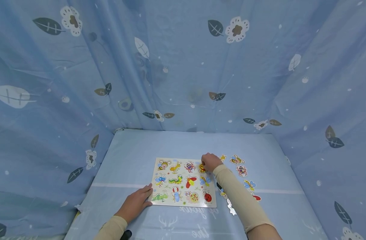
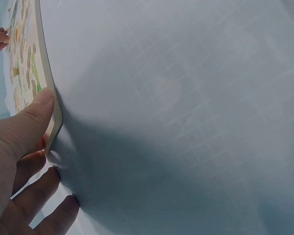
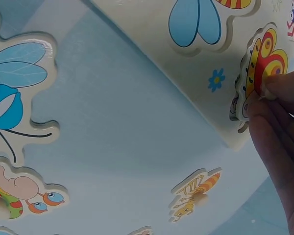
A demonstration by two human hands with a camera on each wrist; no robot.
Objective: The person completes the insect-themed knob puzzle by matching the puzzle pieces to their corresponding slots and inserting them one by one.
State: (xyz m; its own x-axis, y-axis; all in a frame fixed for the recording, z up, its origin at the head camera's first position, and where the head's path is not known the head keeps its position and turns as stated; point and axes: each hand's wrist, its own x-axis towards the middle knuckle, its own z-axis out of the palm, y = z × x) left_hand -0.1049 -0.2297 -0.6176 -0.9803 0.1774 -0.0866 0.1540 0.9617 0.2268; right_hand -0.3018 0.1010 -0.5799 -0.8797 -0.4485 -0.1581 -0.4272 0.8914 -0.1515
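A puzzle board [image 1: 183, 206] printed with insects lies flat on the table. My left hand [image 1: 135, 204] holds its near left corner. In the left wrist view the thumb [image 2: 41, 105] lies over the board's edge, with other fingertips by the corner and on the cloth. At the far right corner my right hand [image 1: 211, 162] pinches a red and yellow butterfly puzzle piece [image 3: 269, 61] between thumb and fingers. The piece is at a butterfly-shaped spot on the board, slightly raised along one side; whether any part is seated I cannot tell.
Loose puzzle pieces lie right of the board, among them a bee [image 1: 237, 159], a spider [image 1: 242, 171] and a dragonfly [image 1: 249, 185]. A snail piece [image 3: 19, 188] shows in the right wrist view. My right forearm covers some pieces. Blue curtains [image 1: 183, 66] enclose the table.
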